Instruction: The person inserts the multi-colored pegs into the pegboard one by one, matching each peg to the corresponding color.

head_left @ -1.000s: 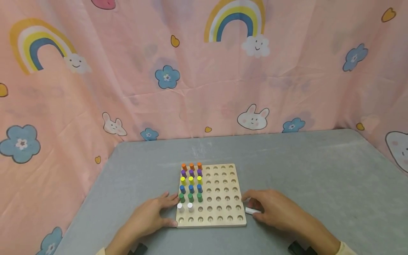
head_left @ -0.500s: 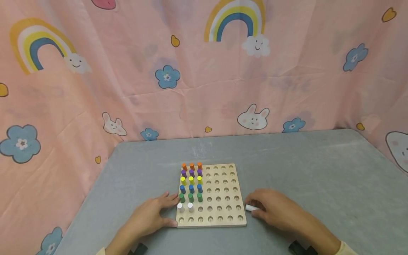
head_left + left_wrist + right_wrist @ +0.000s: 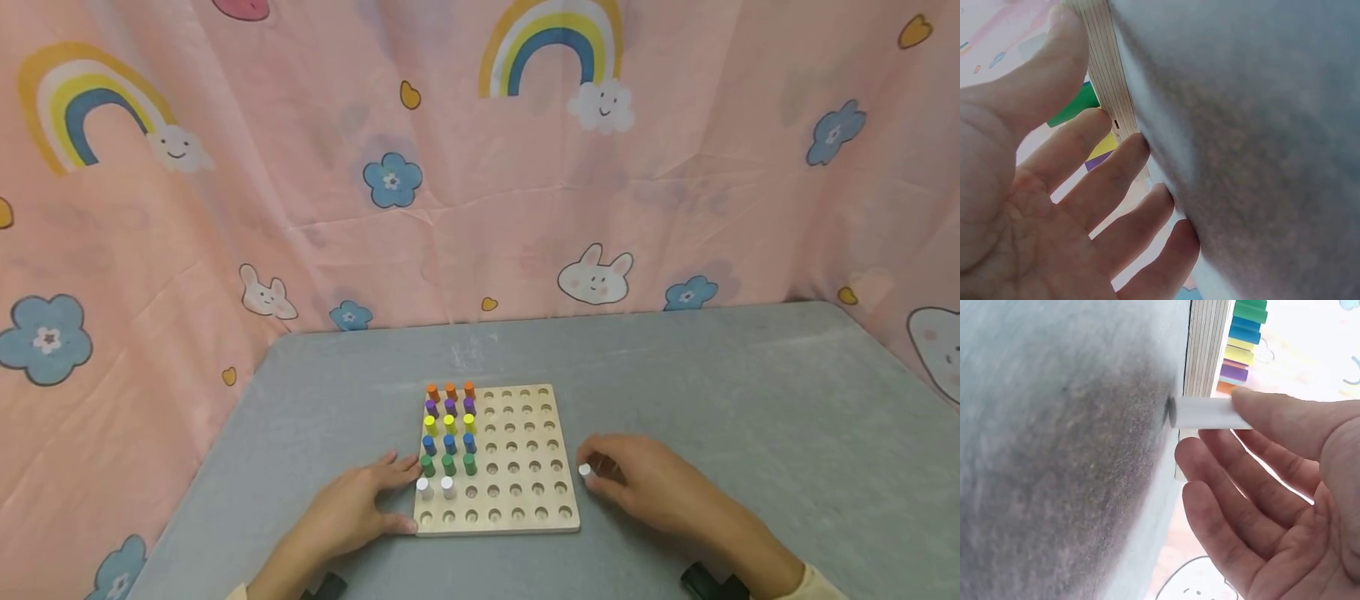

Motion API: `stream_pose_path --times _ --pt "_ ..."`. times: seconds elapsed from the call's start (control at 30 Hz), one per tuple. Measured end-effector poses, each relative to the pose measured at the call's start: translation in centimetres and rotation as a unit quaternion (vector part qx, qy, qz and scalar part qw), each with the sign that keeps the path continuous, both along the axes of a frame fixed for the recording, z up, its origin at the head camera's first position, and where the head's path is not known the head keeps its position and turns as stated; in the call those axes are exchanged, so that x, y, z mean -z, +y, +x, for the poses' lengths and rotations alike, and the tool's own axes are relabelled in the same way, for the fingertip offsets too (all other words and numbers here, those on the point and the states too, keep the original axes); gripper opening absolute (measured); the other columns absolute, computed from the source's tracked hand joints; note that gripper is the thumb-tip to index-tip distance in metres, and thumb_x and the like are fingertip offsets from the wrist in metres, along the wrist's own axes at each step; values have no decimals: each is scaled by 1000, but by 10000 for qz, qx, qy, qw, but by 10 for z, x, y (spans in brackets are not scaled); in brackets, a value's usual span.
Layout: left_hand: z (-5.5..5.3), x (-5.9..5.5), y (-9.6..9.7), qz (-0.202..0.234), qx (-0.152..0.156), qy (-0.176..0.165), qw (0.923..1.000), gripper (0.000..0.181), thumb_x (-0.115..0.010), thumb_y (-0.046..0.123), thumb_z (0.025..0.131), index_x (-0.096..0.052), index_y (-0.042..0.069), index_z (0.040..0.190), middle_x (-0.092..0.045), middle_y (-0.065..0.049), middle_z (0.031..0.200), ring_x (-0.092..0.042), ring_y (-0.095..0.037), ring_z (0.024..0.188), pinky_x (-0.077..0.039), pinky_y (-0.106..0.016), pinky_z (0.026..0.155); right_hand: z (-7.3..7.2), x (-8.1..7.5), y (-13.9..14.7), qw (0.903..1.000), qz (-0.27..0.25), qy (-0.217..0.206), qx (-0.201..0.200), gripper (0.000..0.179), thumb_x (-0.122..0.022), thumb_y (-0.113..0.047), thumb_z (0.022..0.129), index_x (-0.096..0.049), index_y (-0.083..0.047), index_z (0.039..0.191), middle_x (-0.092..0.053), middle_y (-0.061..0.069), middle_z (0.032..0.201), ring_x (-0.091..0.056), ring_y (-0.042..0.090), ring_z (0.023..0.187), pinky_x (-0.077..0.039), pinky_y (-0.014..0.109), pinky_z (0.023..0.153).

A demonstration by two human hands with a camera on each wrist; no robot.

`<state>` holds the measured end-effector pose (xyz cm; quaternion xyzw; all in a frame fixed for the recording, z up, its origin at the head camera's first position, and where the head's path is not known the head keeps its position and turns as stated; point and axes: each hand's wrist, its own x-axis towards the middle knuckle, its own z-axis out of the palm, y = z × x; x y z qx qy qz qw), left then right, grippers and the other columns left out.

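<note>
A wooden peg board [image 3: 527, 479] lies on the grey table. Its left columns hold short rows of orange [image 3: 451, 392], purple [image 3: 450, 407], yellow [image 3: 449, 424], blue [image 3: 449, 445] and green pegs [image 3: 448, 465], three in each, with two white pegs [image 3: 447, 487] in the row below. My left hand [image 3: 356, 504] touches the board's left edge, thumb by the near corner, fingers spread and nearly straight. Right of the board, my right hand [image 3: 648, 483] pinches a white peg [image 3: 1207, 412] held upright. Its lower end is at the tabletop; I cannot tell whether it touches.
Rows of round holes fill the board's right side and its nearest row. The grey tabletop [image 3: 712, 392] stretches around it on all sides. Behind and beside the table hangs a pink printed curtain [image 3: 465, 242].
The white peg in my right hand has turned from lying sideways to standing upright, and the hand has shifted slightly away from me. My left hand and the board have stayed in place.
</note>
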<state>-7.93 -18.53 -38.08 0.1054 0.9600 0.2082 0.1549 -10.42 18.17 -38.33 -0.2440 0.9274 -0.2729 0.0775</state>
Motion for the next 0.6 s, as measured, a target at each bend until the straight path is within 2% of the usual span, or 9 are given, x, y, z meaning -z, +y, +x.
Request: stream_pose_path --times 0.33,0.6 --pt "-1 0 -1 -16 24 28 10000 74 -86 46 68 -63 24 135 -55 5 147 -44 -31 144 -40 -65 107 -6 -11 -7 9993 31 379 67 17 -76 -19 87 -70 -21 103 -67 -17 87 -60 -2 79 -52 25 68" --pt "-1 1 -1 45 37 2 10000 73 -86 45 69 -63 24 135 -55 4 147 -43 -32 144 -38 -66 108 -8 -27 -26 9993 3 375 -71 18 -75 -20 88 -71 -21 106 -70 -16 94 -63 -1 83 -53 26 71"
